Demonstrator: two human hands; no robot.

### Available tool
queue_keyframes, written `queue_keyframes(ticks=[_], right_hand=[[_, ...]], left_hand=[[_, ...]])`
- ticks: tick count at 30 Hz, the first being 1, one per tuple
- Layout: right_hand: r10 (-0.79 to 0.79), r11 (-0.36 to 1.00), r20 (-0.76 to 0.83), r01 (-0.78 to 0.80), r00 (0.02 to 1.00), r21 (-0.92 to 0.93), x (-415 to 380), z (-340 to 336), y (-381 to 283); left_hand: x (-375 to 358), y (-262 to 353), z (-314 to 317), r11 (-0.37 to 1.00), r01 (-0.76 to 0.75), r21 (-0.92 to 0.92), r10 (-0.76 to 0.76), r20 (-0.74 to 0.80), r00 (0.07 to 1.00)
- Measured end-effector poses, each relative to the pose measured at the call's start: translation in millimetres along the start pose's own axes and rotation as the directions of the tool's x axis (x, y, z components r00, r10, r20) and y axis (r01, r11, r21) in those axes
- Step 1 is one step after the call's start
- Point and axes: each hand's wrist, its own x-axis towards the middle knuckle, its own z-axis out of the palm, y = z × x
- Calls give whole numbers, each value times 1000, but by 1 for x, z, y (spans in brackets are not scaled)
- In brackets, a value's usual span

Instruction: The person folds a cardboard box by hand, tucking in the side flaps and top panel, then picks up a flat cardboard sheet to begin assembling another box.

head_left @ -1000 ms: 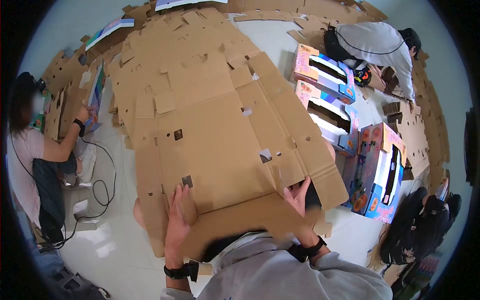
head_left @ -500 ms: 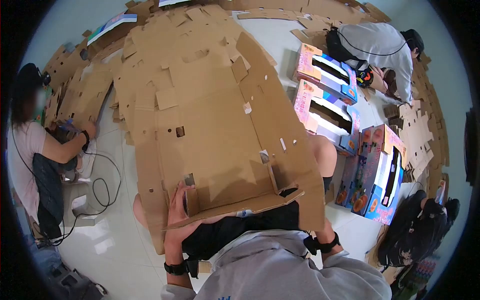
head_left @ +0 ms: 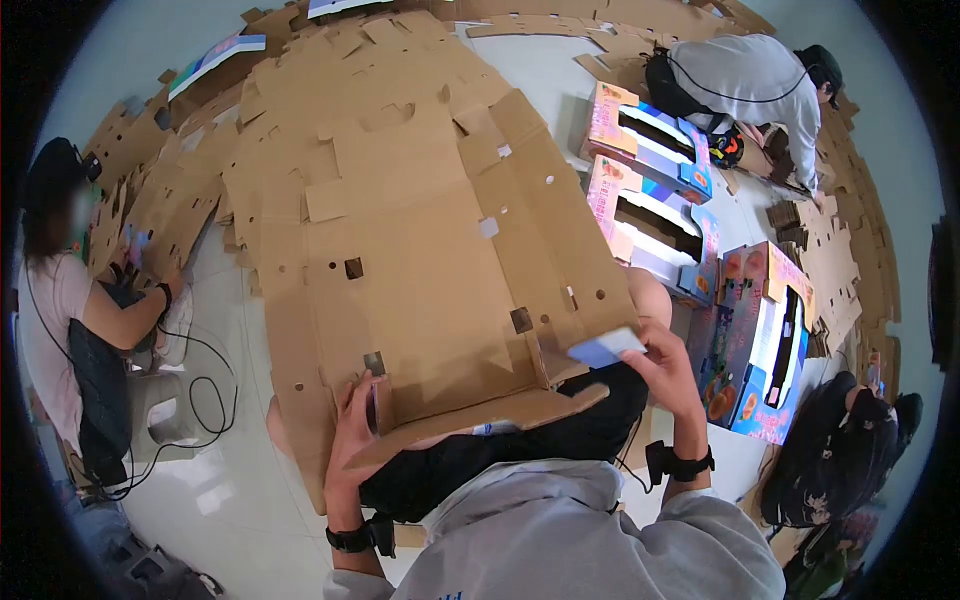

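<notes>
Across my lap lies a large partly folded cardboard box (head_left: pixel 430 290), brown inside, with slots and punched holes. Its near edge is bent up into a low wall (head_left: pixel 490 415). My left hand (head_left: pixel 355 430) is closed on the near left corner, fingers behind a small upright flap and thumb side along the wall. At the near right corner, my right hand (head_left: pixel 665 370) pinches a cardboard flap (head_left: pixel 605 348) whose pale blue and white printed face shows. The right side panel (head_left: pixel 560 240) leans outward. Parts of the left fingers are hidden by the cardboard.
A pile of flat cardboard sheets (head_left: pixel 370 60) extends beyond the box. Printed fruit cartons (head_left: pixel 755 350) stand at the right. One person (head_left: pixel 80 300) sits at left beside cables (head_left: pixel 205 400); another (head_left: pixel 745 85) bends over at upper right. A black backpack (head_left: pixel 835 460) lies lower right.
My right hand has come out from beneath the right panel and now holds the printed flap at the corner. The right panel has tilted further outward. My left hand stays at its corner.
</notes>
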Motion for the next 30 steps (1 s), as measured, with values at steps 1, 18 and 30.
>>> queue_keyframes(ticks=[1, 18, 30], right_hand=[[51, 996, -22, -53, 998, -69, -1, -2, 2], [-340, 866, 552, 482, 761, -131, 77, 106, -70], [-172, 917, 630, 357, 757, -179, 85, 143, -32]], left_hand=[[0, 3, -1, 999, 19, -35, -19, -1, 1000], [2, 17, 2, 991, 99, -84, -101, -11, 995], [-86, 25, -49, 894, 441, 83, -341, -513, 787]])
